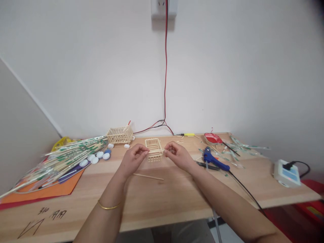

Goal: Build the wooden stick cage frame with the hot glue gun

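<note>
Left hand (134, 158), right hand (178, 156) apart, thumb and forefinger of each pinched on small stick frame (155, 156) between them. Frame: pale bare wood, rectangular, slatted, gaps showing, stick ends jutting; mid-length, toward far edge of worktop (174, 202). Loose stick (149, 176) nearer front edge. Blue glue gun (217, 162) toward right edge.

Wooden table (162, 202), loose stick (148, 177), glue gun (215, 162)

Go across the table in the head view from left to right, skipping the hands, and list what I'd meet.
Orange sheet → stick-built basket → small stick frame → blue glue gun → white box.
</note>
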### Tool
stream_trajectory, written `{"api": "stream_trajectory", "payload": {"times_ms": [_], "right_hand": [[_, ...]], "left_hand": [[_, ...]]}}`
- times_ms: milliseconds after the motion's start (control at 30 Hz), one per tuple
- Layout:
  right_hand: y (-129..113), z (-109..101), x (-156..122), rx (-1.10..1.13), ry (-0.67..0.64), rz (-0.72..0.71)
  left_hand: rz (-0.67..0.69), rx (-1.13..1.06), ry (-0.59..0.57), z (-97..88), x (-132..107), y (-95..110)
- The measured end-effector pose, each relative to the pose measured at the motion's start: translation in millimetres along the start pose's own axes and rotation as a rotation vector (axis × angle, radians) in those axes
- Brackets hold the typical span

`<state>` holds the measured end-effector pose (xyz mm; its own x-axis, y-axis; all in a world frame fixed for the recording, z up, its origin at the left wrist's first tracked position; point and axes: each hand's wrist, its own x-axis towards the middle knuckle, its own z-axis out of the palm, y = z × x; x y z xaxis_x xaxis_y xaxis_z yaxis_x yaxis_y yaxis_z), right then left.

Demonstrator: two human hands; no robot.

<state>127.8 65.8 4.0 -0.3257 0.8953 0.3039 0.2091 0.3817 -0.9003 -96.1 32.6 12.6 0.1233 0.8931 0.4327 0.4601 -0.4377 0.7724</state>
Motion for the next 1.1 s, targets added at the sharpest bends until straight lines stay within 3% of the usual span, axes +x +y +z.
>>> {"api": "stream_trajectory", "payload": {"times_ms": [233, 400, 700, 900, 1000, 1100], "right_hand": [[-1.4, -2.0, 2.0, 0.079, 0.024, 0.016], [-5.5, -7.7, 1.6, 0.006, 0.061, -0.037], [-35.2, -37.0, 2.7, -0.039, 0.411, -0.176], [-47.6, -69.5, 2.0, 0.113, 0.721, -0.296], [-40.4, -70.7, -2.8, 0.046, 0.58, -0.238], [-22.2, -56.9, -7.6, -0.01, 0.216, -0.121]], "left_hand": [[-0.049, -0.111, 0.048, 4.0, -0.5, 1.4], [-0.05, -0.107, 0.044, 5.0, -0.2, 2.3], [-0.031, -0.061, 0.061, 8.7, 0.2, -1.0], [-0.009, -0.072, 0.07, 9.7, -0.2, -6.7], [0.004, -0.083, 0.097, 11.9, -0.7, -7.3], [0.021, -0.103, 0.106, 15.0, -1.2, -4.9]]}}
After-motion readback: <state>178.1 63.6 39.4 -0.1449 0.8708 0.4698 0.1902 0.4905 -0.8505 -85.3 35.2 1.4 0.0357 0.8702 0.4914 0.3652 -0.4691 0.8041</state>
